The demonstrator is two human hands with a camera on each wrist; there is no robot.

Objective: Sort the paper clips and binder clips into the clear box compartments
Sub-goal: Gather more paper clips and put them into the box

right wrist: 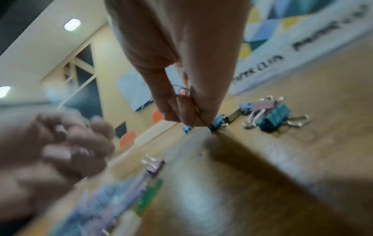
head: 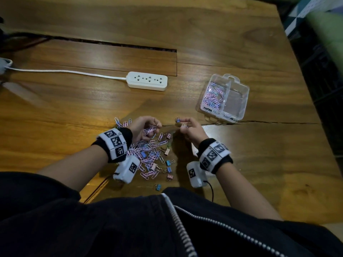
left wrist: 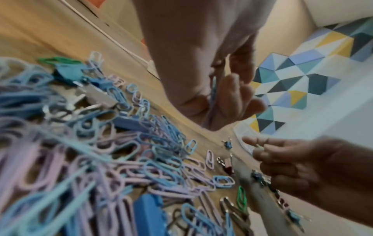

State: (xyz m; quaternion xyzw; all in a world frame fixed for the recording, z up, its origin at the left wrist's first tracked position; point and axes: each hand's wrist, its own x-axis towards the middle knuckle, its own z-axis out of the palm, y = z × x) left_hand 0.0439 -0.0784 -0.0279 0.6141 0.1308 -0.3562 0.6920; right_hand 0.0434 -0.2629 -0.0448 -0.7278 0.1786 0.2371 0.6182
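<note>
Left hand: the left hand (head: 143, 127) is held raised over the far edge of the pile, fingers curled round a bunch of pink paper clips (head: 150, 130); in the left wrist view a few thin clips are seen pressed between thumb and fingers.

Pile: the mixed pile of paper clips (head: 148, 154) is spread on the bench (head: 74, 108) between the two wrists, with small binder clips (head: 168, 168) in blue and pink scattered through it and along its right side.

Right hand: the right hand (head: 189, 127) is closed in a pinch; a small pale clip is held at the fingertips. A blue binder clip (head: 177, 119) lies at or against the fingertips; whether it is held cannot be told.

Clear box: the clear box (head: 243, 101) stands open, well apart to the right and further back. Its left compartment, marked for paper clips, holds a heap of them; the right compartment looks empty.

Risk: the bunch is judged loosely held, so clips could be shed on the way across to the box; interlinked clips could drag a binder clip into the wrong compartment.

Surroundings: a white power strip (head: 147, 81) with its cord lies further back, left of the box, off the direct path. Nothing is seen between hands and box.
</note>
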